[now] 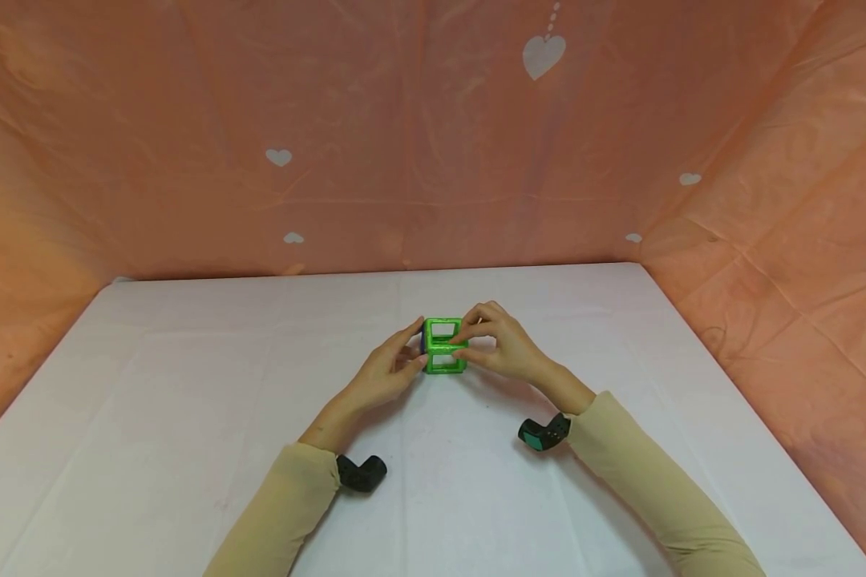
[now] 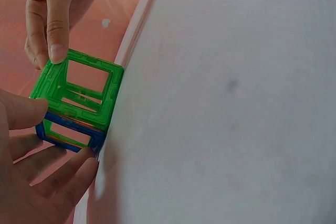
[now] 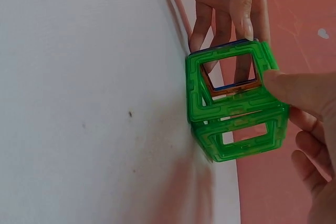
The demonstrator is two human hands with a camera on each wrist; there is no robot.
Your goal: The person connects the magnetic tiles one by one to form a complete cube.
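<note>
A small box of magnetic square tiles (image 1: 440, 349) stands on the white table between both hands. Its top, near and right sides are green open frames. On the left side sits a blue tile (image 2: 97, 140), and an orange tile (image 3: 236, 88) shows inside the box through the green frame. My left hand (image 1: 384, 375) holds the box from the left, thumb at the near edge and fingers spread along the blue tile. From the right, my right hand (image 1: 507, 344) pinches the upper edge of the box between thumb and fingers.
The white cloth-covered table (image 1: 188, 385) reaches back to an orange curtain (image 1: 404, 144) with pale hearts, which also closes off both sides. Black wrist cameras (image 1: 362, 474) hang from the cuffs of both beige sleeves.
</note>
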